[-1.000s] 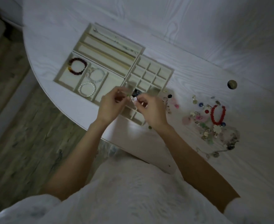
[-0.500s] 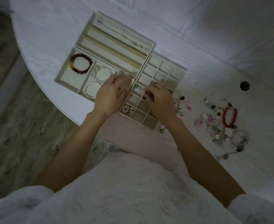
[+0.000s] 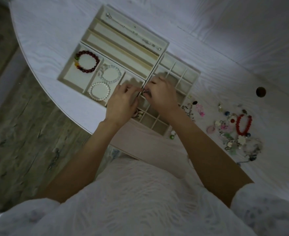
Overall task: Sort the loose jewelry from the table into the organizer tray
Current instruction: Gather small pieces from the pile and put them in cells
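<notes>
A placing step is judged to be in hand: both hands are brought together over the organizer tray (image 3: 164, 48), at the seam where its wide-compartment section meets the grid of small square cells. The left hand (image 3: 121, 104) is seen with fingers curled and tips drawn toward the thumb, and the right hand (image 3: 162, 96) is curled likewise; a small dark piece (image 3: 147, 93) is pinched between the fingertips of the 2 hands, though which hand bears it cannot be told through the blur. The next move is judged to call for the piece to be lowered into 1 free cell without being dropped across a divider, then for a reach to the right. Most of the loose jewelry (image 3: 232, 132) is still heaped on the table (image 3: 242, 48), well apart from the tray to its right: a red bead bracelet (image 3: 243, 124), pink pieces, small charms and tangled chains, with a few earrings scattered just beside the tray's right edge. Already sorted are a dark red bracelet (image 3: 87, 61), a clear bead bracelet (image 3: 110, 74) and a pearl bracelet (image 3: 99, 91) in the wide compartments, and a thin chain (image 3: 133, 31) in the farthest long slot. The work is judged to be far from finished.
</notes>
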The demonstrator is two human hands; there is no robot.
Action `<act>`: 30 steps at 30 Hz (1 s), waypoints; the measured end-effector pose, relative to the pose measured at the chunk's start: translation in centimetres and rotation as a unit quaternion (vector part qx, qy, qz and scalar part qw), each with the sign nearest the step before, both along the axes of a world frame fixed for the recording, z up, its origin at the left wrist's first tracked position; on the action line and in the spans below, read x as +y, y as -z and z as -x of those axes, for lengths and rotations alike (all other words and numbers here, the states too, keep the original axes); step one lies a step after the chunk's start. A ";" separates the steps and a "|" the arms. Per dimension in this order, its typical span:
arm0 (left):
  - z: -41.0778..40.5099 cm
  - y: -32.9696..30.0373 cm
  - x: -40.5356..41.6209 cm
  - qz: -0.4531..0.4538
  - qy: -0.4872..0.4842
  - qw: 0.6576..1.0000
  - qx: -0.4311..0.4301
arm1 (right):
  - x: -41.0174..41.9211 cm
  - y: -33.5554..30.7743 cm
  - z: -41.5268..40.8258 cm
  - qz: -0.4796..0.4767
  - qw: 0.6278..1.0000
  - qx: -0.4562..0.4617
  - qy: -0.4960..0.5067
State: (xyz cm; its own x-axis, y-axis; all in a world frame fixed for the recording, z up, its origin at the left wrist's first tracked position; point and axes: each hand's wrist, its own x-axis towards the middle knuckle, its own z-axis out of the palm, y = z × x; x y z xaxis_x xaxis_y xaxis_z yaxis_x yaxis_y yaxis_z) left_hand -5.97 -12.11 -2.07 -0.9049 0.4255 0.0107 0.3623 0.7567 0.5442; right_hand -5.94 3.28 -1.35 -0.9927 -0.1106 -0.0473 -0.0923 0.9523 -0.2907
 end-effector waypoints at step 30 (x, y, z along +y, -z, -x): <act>1.3 1.1 1.5 0.021 0.018 0.998 0.050 | 1.3 -0.4 -0.9 0.125 0.992 0.023 -0.003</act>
State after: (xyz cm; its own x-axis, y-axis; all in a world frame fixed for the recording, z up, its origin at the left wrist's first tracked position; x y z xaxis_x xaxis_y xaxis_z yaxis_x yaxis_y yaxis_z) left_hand -7.28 -10.64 -3.21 -0.8840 0.4604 0.0815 0.4411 0.7636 0.4715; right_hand -5.01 4.60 -0.90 -0.9925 -0.1190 0.0287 -0.1168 0.8501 -0.5136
